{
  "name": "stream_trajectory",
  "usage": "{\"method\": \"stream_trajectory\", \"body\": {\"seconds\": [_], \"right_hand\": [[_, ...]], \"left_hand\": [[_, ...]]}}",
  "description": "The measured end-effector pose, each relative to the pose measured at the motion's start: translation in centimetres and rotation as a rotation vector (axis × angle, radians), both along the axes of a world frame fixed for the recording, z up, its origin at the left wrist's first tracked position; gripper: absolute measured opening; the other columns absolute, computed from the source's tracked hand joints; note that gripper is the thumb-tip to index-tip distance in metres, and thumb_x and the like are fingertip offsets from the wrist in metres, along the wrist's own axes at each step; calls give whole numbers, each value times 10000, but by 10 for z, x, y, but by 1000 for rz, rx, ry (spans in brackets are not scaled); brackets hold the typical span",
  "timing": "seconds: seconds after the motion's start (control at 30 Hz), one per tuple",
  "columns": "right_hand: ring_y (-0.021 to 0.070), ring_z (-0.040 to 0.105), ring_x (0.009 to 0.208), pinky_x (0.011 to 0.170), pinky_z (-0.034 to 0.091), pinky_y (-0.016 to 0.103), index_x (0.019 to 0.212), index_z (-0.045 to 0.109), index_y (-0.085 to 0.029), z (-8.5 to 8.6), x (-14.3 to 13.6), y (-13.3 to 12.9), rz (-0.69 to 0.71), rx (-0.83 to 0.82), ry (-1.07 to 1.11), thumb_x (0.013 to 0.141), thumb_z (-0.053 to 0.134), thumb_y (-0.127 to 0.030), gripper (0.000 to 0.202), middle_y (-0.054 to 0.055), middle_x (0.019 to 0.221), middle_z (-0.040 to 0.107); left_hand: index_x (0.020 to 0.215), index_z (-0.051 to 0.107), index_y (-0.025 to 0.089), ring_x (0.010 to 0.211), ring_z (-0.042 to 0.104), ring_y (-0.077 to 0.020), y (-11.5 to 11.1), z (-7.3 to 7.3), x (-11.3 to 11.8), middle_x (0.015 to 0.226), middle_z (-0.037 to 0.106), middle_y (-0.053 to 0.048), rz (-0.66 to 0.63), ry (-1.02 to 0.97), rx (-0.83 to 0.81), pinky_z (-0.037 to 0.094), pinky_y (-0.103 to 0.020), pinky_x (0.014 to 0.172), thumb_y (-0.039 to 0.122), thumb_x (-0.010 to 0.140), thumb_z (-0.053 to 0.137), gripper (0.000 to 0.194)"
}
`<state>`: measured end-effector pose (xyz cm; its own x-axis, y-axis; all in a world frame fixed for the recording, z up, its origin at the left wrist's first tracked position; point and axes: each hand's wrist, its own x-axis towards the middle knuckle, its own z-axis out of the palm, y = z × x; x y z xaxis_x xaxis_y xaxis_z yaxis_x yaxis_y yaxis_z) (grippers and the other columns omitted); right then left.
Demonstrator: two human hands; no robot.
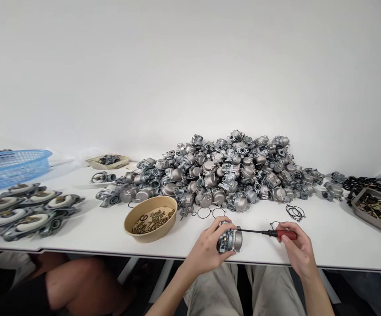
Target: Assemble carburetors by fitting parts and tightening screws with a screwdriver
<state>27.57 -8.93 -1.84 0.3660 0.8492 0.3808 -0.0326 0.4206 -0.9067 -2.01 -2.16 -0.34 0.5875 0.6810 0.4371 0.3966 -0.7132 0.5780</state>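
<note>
My left hand (212, 241) is closed around a silver metal carburetor (236, 241), held on its side at the table's front edge. In my right hand (299, 250) is a screwdriver (287, 234) with a red handle and a long dark shaft. Pointing left, the shaft reaches the upper side of the carburetor; whether its tip sits in a screw is too small to tell. Thin black rubber rings (295, 213) lie on the table beyond my right hand, and others (204, 213) lie in front of the heap.
A large heap of carburetors (210, 175) fills the table's back. A tan bowl (169, 226) of brass parts stands left of my hands. Further left are opened carburetor bodies (32, 224) and a blue basket (29, 169). A grey tray (364, 219) holds screws at right. Another person's leg (81, 285) shows lower left.
</note>
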Motion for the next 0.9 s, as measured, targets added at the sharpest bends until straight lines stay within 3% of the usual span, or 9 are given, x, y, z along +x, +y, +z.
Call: {"method": "stream_trajectory", "body": {"seconds": [0.9], "right_hand": [[252,711,854,744,579,341,970,818,-257,2,1,0,50,14,20,751,902,-465,313,95,929,779]], "left_hand": [[1264,567,298,1229,654,-310,-2,0,0,1410,584,-93,31,1,7,557,-385,978,109,771,807,580]]}}
